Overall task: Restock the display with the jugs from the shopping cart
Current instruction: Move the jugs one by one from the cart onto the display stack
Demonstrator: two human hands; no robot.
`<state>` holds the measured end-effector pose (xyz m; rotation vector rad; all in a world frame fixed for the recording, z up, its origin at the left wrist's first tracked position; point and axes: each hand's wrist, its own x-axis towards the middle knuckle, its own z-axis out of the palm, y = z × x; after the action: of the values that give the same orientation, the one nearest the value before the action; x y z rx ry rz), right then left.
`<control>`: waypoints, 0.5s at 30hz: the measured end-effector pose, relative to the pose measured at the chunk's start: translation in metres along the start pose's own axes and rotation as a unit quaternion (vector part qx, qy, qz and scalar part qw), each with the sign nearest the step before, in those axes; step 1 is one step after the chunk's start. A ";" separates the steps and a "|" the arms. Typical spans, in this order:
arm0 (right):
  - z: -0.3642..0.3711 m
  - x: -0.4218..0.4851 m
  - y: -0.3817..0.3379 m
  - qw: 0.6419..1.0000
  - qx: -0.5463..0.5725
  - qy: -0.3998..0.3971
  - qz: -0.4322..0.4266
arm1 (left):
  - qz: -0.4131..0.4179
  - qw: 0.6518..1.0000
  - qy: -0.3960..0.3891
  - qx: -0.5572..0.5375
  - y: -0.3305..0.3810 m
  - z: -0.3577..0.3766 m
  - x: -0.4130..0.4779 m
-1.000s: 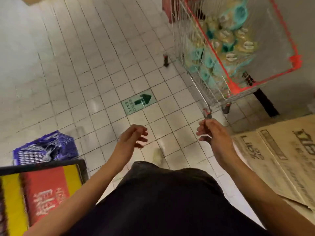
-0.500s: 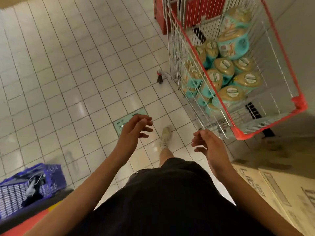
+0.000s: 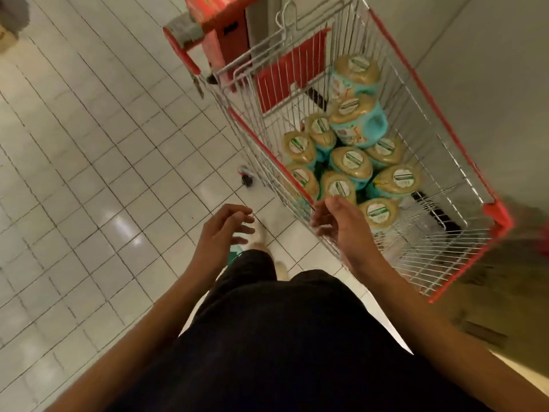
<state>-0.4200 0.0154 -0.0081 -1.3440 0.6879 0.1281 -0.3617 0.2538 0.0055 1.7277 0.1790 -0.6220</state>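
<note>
Teal plastic jugs with tan caps are heaped in the red-rimmed silver wire shopping cart, along its left side. Right grip is noted released, fingers loosely curled, at the cart's near-left rim. Left grip is released, above the white tiled floor.

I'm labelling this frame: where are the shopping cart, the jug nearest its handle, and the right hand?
shopping cart [image 3: 267, 151], head view, red side rim.
jug nearest the handle [image 3: 358, 65], head view, label on its cap.
right hand [image 3: 341, 227], head view, back of the hand.
</note>
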 end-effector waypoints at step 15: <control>-0.047 0.223 -0.089 0.972 0.011 0.224 0.069 | -0.132 0.939 -0.274 0.162 0.112 0.120 0.330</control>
<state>-0.2191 -0.1160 -0.0525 -1.3147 1.1605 -0.0758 -0.0712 0.0424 -0.0766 1.7821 -0.0942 -1.3682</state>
